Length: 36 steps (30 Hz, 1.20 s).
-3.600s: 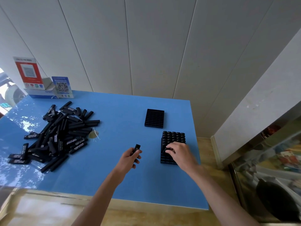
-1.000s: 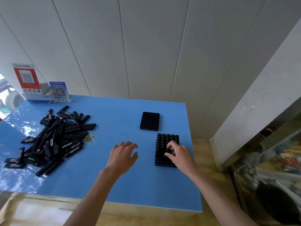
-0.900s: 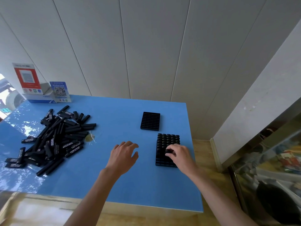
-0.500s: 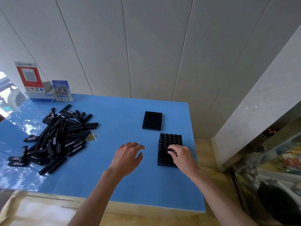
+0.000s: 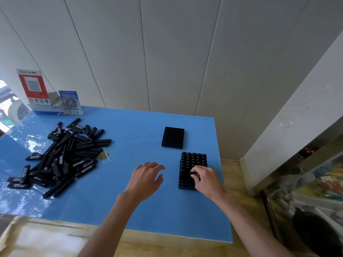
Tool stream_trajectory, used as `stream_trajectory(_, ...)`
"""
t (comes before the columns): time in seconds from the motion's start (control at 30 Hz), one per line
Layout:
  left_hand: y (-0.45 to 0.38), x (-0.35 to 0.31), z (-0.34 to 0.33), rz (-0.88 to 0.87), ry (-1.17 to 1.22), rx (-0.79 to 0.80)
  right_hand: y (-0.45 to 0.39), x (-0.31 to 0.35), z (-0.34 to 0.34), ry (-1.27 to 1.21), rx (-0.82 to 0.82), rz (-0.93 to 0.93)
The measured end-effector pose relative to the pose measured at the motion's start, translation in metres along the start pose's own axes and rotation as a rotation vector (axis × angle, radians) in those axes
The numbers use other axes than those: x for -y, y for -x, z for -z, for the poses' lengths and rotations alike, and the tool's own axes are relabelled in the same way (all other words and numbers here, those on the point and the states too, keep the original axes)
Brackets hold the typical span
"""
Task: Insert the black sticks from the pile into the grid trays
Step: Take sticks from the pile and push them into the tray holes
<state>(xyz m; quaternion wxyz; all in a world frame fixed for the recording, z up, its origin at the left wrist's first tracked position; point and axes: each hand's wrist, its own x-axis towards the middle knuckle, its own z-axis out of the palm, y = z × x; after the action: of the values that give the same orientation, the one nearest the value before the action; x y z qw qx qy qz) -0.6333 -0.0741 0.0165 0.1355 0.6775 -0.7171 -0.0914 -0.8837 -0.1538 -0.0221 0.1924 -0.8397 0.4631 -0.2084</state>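
My left hand (image 5: pixel 146 178) hovers low over the blue table (image 5: pixel 130 206), fingers spread and relaxed with nothing in them, which I judge leaves it free for the next fetch from the pile. Just to its right, my right hand (image 5: pixel 207 179) sits on the near part of the nearer grid tray (image 5: pixel 193 164), fingers curled down onto the tops of the sticks there; I take it to be pinching or pressing one stick (image 5: pixel 191 173) into its cell, though I cannot tell whether the fingertips grip it or only bear on it. Under and just ahead of that hand the tray is packed with upright sticks, their round ends showing in rows, while the strip nearest me looks lower, so I judge a few cells there remain open and the tray is nearly done. Beyond the right hand, a little apart from the first tray, lies the second grid tray (image 5: pixel 173 137), its slots bare, presumably waiting its turn. Well off to the left of my left hand the pile of black sticks (image 5: pixel 65 156) lies loose and crisscrossed, with a small clear scrap (image 5: pixel 104 156) at its near-right edge. Farther still, beyond the pile against the wall, stand a red QR sign (image 5: pixel 32 87) and a blue QR sign (image 5: pixel 70 102)
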Motion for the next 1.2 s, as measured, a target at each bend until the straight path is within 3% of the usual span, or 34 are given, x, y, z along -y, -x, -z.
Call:
stream_trajectory(0.5, -0.001, -0.005, -0.001, 0.006, 0.004, 0.025, -0.004, 0.001, -0.003, 0.007, -0.028, 0.057)
stream_trajectory(0.83, -0.001, -0.005, 0.001, 0.019, 0.012, 0.023, 0.000, -0.004, -0.003, -0.012, -0.163, 0.022)
stream_trajectory(1.2, 0.001, -0.007, 0.001, 0.029, 0.012, 0.039, 0.007, -0.003, -0.007, 0.011, -0.159, 0.069)
